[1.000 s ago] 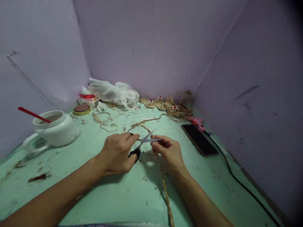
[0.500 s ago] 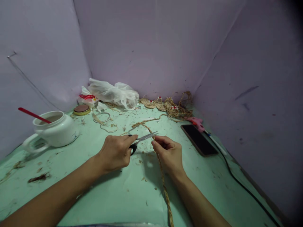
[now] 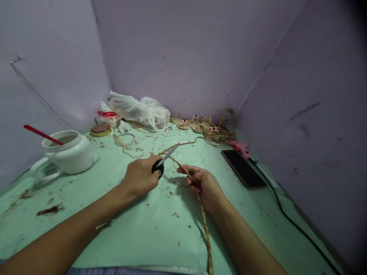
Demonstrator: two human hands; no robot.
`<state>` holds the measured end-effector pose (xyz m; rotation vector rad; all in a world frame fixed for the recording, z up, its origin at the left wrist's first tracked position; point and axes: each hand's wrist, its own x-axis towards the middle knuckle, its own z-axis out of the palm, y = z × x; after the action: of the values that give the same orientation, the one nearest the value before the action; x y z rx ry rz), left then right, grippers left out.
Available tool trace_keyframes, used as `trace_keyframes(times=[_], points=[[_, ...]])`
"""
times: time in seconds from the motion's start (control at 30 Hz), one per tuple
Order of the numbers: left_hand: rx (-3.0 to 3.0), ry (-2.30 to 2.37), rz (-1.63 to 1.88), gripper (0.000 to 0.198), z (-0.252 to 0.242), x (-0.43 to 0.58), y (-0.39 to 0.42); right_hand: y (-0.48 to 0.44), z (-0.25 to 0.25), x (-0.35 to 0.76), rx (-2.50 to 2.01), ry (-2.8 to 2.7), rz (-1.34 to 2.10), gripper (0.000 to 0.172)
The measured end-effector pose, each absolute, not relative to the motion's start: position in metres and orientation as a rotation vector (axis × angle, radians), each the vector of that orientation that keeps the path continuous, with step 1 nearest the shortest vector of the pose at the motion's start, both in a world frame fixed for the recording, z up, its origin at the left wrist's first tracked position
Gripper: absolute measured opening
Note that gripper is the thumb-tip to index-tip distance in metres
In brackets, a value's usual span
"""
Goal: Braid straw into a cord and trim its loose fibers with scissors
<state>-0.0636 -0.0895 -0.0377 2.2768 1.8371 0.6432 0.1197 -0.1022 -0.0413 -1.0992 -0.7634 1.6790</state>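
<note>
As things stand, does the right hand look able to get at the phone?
Probably yes: the phone lies flat just right of the right hand, with only table between. But that hand is pinching the braided rope, so it would need to let go first; the left hand holds the scissors.

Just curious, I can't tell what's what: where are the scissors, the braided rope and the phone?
scissors point(image 3: 159, 168), head view, black handle
braided rope point(image 3: 205, 229), head view, its lower stretch
phone point(image 3: 243, 169), head view, dark screen
</note>
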Motion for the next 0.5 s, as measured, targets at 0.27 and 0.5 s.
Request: trace_keyframes(times=[0.27, 0.5], points=[[2.322, 1.82, 0.561, 0.034, -0.049, -0.063, -0.088, -0.101, -0.048, 0.12, -1.118, -0.805, 1.751, 0.02], [2.315, 1.796, 0.712, 0.034, -0.043, -0.061, -0.092, -0.098, -0.053, 0.12, -1.038, -0.766, 1.669, 0.019]])
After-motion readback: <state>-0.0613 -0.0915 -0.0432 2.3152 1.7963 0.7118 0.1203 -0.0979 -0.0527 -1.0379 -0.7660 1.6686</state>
